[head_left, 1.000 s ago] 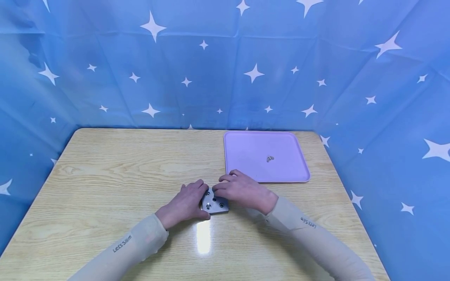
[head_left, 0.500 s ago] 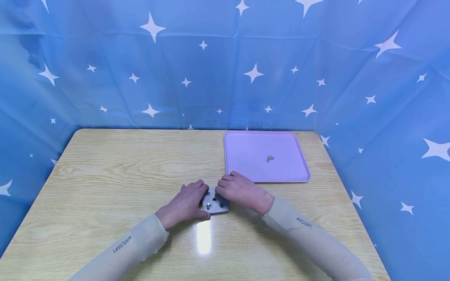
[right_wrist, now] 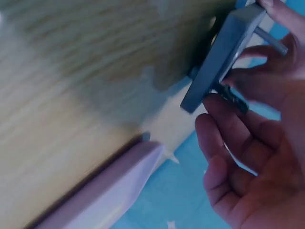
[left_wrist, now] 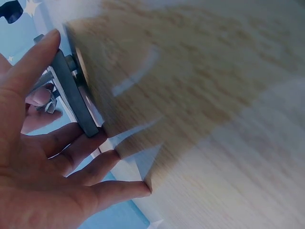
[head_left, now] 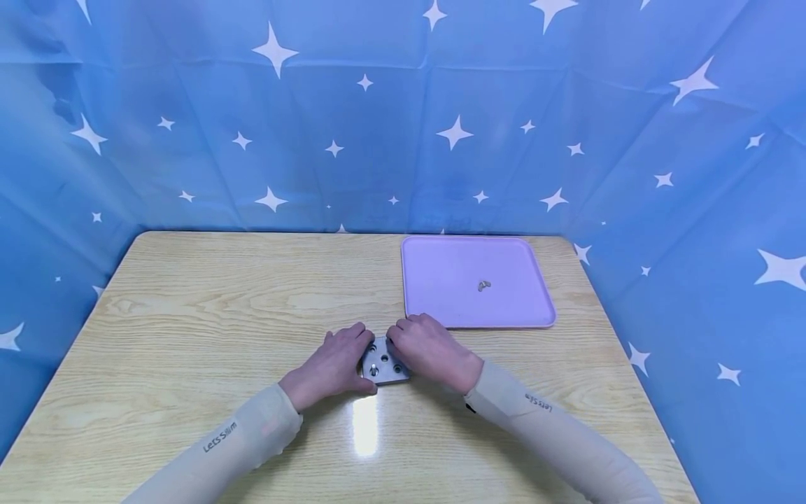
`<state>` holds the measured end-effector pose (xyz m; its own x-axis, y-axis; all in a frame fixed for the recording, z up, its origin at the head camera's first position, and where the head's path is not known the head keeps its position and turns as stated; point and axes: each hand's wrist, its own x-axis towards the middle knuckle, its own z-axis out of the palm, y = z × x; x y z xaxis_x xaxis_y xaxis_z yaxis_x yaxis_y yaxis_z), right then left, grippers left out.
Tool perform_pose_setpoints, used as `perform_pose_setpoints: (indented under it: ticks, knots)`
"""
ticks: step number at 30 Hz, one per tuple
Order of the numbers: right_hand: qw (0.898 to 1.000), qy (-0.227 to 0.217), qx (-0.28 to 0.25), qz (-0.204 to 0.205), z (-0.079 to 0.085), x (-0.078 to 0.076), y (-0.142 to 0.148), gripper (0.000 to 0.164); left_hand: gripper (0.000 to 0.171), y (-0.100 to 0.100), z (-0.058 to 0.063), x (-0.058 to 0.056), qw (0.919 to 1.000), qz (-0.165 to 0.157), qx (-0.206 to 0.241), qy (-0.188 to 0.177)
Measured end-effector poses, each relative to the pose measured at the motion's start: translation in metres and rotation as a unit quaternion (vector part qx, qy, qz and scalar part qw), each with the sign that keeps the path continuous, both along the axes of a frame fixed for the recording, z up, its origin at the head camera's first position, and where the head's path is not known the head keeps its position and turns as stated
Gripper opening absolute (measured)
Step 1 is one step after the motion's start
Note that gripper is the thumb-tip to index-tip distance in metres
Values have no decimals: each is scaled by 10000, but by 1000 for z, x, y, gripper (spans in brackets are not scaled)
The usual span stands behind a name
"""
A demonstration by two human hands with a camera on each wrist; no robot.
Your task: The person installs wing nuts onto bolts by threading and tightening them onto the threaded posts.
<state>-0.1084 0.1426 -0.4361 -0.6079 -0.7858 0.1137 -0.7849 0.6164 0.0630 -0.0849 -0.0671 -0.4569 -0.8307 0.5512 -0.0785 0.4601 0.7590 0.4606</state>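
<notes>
A grey metal plate [head_left: 385, 374] with several holes sits on the table, one corner cut at a slant. A metal pin [right_wrist: 271, 40] stands up from it. My left hand [head_left: 334, 365] grips the plate by its edges, thumb at the near side and fingers at the far side. At the plate's right far corner, my right hand [head_left: 434, 353] pinches a small metal screw [right_wrist: 231, 98] between thumb and index finger, against the upper face. Its exact shape is partly hidden by the fingers. Short feet [left_wrist: 71, 62] show under the plate.
A shallow purple tray [head_left: 441, 280] lies behind the right hand, its near edge close to the knuckles. On it are a few small metal pieces [head_left: 483, 285]. The wooden table [head_left: 239, 294] ends at a blue star-patterned curtain [head_left: 378, 161].
My right hand has drawn its fingers in and moved slightly left and toward me over the plate's corner. The left hand and the plate have stayed in place.
</notes>
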Motion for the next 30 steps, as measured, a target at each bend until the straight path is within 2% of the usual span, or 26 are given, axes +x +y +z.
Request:
perform_pose_setpoints:
  ticks: [4, 9, 12, 16, 25, 30]
  knots:
    - [9998, -102, 73, 145, 7, -3, 8, 26, 69, 0, 0, 1, 10000, -13, 5, 34]
    - [9938, 49, 653, 903, 13, -8, 17, 39, 68, 0, 1, 1, 10000, 28, 18, -14]
    - [9901, 22, 815, 1145, 14, -10, 18, 37, 69, 0, 1, 0, 10000, 39, -16, -38]
    - [9891, 122, 788, 1239, 12, -11, 18, 32, 69, 1, 2, 0, 10000, 43, -48, -66]
    - [9896, 427, 663, 1203, 11, -11, 15, 21, 69, 1, 2, 1, 10000, 49, -8, -38]
    - [9904, 519, 644, 1110, 9, -10, 12, 9, 67, 1, 1, 1, 10000, 28, 19, -3]
